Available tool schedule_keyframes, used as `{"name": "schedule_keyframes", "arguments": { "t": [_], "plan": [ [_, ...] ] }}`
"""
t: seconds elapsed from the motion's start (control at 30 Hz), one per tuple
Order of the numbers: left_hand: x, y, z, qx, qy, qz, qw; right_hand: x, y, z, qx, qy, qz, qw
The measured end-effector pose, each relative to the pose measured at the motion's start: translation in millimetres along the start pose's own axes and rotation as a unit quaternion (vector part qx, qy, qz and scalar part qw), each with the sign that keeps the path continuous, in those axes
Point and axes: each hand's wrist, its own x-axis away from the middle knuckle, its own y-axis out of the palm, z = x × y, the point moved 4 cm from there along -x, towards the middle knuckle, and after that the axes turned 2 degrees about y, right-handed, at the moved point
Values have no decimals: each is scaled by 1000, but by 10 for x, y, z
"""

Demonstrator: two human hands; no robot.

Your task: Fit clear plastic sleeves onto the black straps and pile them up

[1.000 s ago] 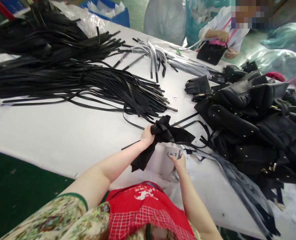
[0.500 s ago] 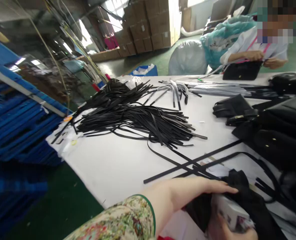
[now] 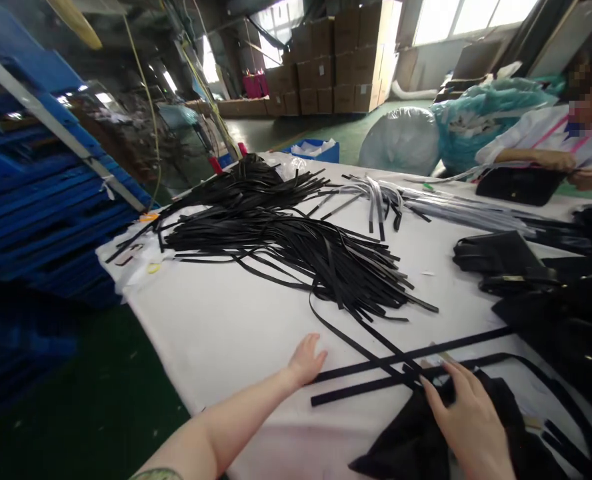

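My left hand (image 3: 307, 360) is over the white tabletop (image 3: 236, 340), at the left end of a long black strap (image 3: 406, 357). Its fingers are slightly curled, with the thumb apart, and it covers the strap's end. A second black strap (image 3: 359, 390) runs just below. Lower right, my right hand (image 3: 471, 417) rests with thumb and fingers spread over black fabric (image 3: 406, 433), its fingertips by the crossing straps. Whether those fingertips touch a strap I cannot tell.
Piles of black straps (image 3: 286, 243) cover the table's middle. Black bags (image 3: 501, 260) crowd the right. Plastic-wrapped strips (image 3: 466, 207) lie at the back. A co-worker's hands (image 3: 556, 163) hold a black bag across the table. Blue stacked pallets (image 3: 41, 160) stand left.
My left hand has moved left, off the black fabric to the strap's end. My right hand has come up, and the white printed item it held is out of sight. The view has swung right.
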Motion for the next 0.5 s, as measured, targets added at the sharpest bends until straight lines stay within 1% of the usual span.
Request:
{"name": "schedule_keyframes", "arguments": {
  "t": [0.03,0.1,0.17,0.23,0.3,0.37,0.43,0.5],
  "plan": [
    [-22,-71,-253,-2,-23,9,1000,-228,149,-168,2,-28,-11,1000],
    [-122,-201,-677,-4,-52,28,998,-690,547,-401,32,-62,-46,996],
    [-279,-327,-1011,-7,-66,48,997,-1140,994,-510,76,-82,-91,990],
    [-471,-421,-1283,-33,-77,48,995,-1598,1406,-577,117,-102,-120,981],
    [-669,-462,-1508,-77,-86,24,993,-2099,1761,-689,147,-126,-135,972],
    [-842,-455,-1670,-108,-74,-4,991,-2660,2069,-869,168,-137,-147,965],
    [-958,-432,-1774,-103,-53,-11,993,-3279,2350,-1095,179,-127,-160,963],
    [-1012,-408,-1844,-75,-38,-6,996,-3932,2640,-1336,172,-102,-168,965]
  ]
}}
